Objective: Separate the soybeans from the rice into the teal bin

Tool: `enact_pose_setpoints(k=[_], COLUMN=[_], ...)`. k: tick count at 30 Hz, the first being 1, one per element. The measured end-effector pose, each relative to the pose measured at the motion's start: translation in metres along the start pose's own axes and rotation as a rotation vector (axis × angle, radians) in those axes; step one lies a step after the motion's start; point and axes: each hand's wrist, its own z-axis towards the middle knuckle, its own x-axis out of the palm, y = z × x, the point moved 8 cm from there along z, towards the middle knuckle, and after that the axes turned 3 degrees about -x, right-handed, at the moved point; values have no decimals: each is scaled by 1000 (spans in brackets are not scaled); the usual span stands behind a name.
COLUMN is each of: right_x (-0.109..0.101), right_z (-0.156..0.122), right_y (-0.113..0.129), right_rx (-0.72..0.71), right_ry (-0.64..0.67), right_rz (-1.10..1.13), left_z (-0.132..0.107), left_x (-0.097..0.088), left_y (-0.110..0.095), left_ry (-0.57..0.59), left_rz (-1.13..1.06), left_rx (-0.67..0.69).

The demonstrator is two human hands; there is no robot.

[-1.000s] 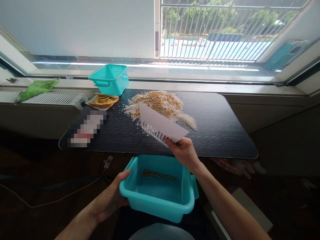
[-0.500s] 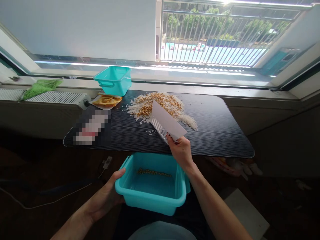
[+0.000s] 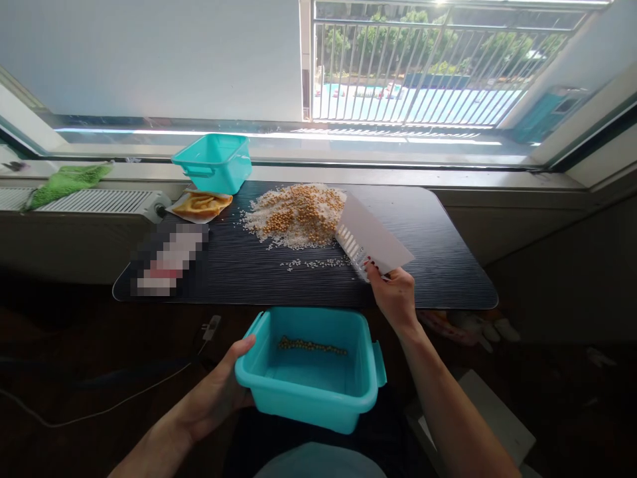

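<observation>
My left hand [image 3: 221, 388] grips the left side of a turquoise plastic bin [image 3: 311, 392], its thumb over the rim. A thin line of yellowish soybeans [image 3: 311, 345] lies on the bin's floor. In my right hand [image 3: 395, 295] is a white slotted scoop [image 3: 375, 232], tilted, its slotted face toward the left. The scoop's far end touches the right edge of a mixed pile [image 3: 301, 216] of white rice and yellow soybeans on the dark table [image 3: 438, 252]. A few loose rice grains [image 3: 318, 263] are scattered in front of the pile.
A second turquoise bin [image 3: 216, 162] stands at the table's back left, beside a yellow packet [image 3: 202, 204]. A blurred-out flat item [image 3: 172, 259] lies at front left. A radiator [image 3: 102, 201] with a green cloth [image 3: 70, 184] is farther left. The window sill borders the table's back.
My right hand has moved the scoop to the right, to the pile's right side. The rice tongue there has been pushed in or covered, and more grains lie scattered in front.
</observation>
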Motion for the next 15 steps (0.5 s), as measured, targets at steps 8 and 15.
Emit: enact_pose_setpoints(k=[8, 15], right_x=[-24, -38], right_z=[22, 11], right_y=[-9, -9], right_rx=[5, 15], right_ry=[-35, 18], right_rz=[-1, 96], left_z=[6, 10], left_x=[16, 19], left_y=[-3, -1], left_ry=[9, 27], left_rz=[17, -10], left_rx=[-33, -41])
